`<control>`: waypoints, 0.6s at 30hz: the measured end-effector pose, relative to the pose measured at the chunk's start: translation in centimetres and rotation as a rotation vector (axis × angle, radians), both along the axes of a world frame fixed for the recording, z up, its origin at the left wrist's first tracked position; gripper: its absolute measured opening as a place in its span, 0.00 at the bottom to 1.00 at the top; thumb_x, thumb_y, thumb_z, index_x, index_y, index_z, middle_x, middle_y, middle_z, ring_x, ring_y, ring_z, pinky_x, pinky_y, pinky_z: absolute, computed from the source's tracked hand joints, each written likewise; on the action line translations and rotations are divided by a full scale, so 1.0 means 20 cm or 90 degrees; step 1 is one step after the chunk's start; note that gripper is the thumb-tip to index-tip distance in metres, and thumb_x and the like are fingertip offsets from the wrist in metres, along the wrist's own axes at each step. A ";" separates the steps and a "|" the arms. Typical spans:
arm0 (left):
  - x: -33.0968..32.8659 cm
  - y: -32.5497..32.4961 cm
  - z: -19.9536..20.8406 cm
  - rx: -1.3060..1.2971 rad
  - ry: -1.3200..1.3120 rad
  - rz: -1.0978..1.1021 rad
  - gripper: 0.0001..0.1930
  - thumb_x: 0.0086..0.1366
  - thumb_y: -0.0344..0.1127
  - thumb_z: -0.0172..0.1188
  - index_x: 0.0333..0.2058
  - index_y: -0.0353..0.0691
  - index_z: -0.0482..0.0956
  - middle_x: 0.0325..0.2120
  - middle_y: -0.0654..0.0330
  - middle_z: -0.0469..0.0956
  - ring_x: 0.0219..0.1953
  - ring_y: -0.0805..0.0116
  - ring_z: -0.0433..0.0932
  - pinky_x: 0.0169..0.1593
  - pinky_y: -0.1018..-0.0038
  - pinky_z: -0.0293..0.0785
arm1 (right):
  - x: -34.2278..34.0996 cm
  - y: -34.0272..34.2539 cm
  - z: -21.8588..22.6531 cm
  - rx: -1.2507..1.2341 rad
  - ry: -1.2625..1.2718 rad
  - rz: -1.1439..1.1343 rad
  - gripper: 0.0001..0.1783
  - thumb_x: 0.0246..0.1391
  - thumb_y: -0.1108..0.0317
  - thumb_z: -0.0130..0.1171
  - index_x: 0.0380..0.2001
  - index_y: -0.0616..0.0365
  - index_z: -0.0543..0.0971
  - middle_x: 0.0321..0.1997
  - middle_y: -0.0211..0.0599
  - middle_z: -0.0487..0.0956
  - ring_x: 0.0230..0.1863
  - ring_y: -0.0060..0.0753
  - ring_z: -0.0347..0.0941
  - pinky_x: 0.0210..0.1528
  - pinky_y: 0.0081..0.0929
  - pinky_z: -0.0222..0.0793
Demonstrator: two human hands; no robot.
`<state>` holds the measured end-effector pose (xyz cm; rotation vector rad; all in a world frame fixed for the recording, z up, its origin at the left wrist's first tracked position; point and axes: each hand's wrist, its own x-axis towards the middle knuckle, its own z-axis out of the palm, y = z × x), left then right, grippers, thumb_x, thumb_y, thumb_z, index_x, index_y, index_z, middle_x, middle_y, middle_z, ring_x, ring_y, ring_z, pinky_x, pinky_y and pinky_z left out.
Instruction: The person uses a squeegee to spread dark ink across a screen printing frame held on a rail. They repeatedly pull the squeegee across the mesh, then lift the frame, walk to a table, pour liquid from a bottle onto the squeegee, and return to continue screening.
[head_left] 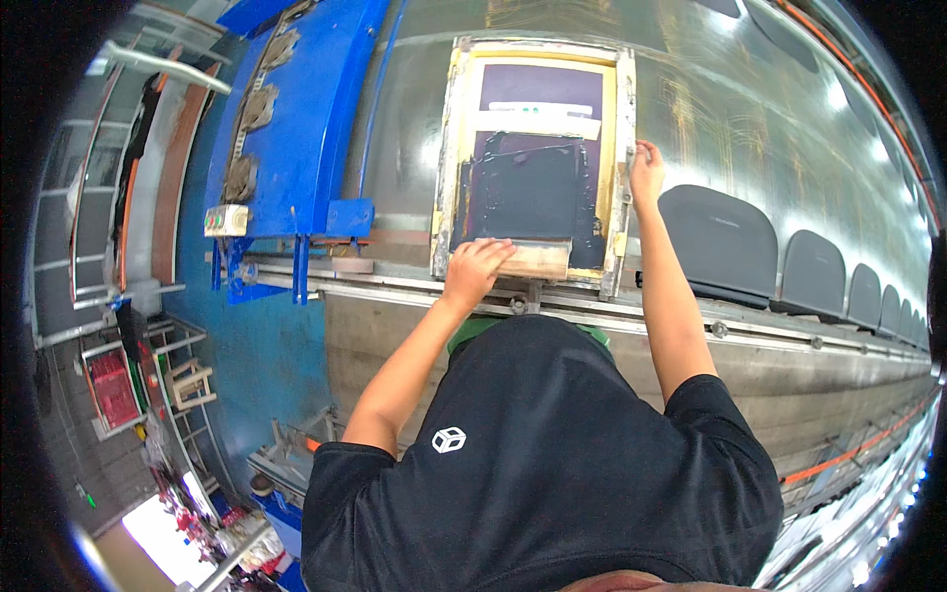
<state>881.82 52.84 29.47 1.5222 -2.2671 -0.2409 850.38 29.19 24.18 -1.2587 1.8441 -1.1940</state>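
Observation:
A screen printing frame [443,148] with yellowed inner edges lies on the long metal table in front of me. Dark ink [533,187] covers much of its mesh, thick and ragged along the sides. At the frame's near end is a squeegee [543,260] with a pale wooden handle. My left hand [476,268] is closed over the left part of that handle; its thumb is hidden. Beside the frame's right edge, my right hand [647,176] has its fingers bent against the rail, closed on it as far as I can see.
Dark grey shirt-shaped panels [718,242] lie in a row along the metal table [681,109] to the right. On the left stands a blue machine [340,89] with a small button box [226,220]. A metal rail [395,280] runs along the table's near edge.

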 end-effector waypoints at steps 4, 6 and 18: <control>0.15 -0.10 0.05 -0.020 0.177 0.179 0.16 0.56 0.37 0.70 0.44 0.45 0.83 0.57 0.65 0.78 0.62 0.59 0.73 0.63 0.60 0.64 | -0.07 0.01 0.02 -0.065 -0.009 -0.016 0.13 0.65 0.64 0.53 0.47 0.56 0.82 0.41 0.47 0.83 0.43 0.43 0.78 0.49 0.36 0.70; 0.26 -0.17 -0.02 -0.101 0.214 0.307 0.17 0.59 0.44 0.70 0.42 0.40 0.84 0.56 0.56 0.79 0.62 0.58 0.72 0.62 0.60 0.64 | -0.08 0.02 0.06 -0.079 -0.033 -0.001 0.12 0.65 0.67 0.53 0.45 0.57 0.82 0.32 0.35 0.79 0.33 0.27 0.72 0.40 0.28 0.68; 0.40 -0.14 0.24 0.315 0.898 0.332 0.29 0.64 0.59 0.65 0.49 0.37 0.84 0.43 0.61 0.84 0.46 0.72 0.78 0.50 0.69 0.75 | -0.62 -0.23 0.72 -0.129 0.030 0.219 0.26 0.67 0.56 0.49 0.66 0.49 0.70 0.46 0.30 0.75 0.38 0.21 0.65 0.38 0.19 0.57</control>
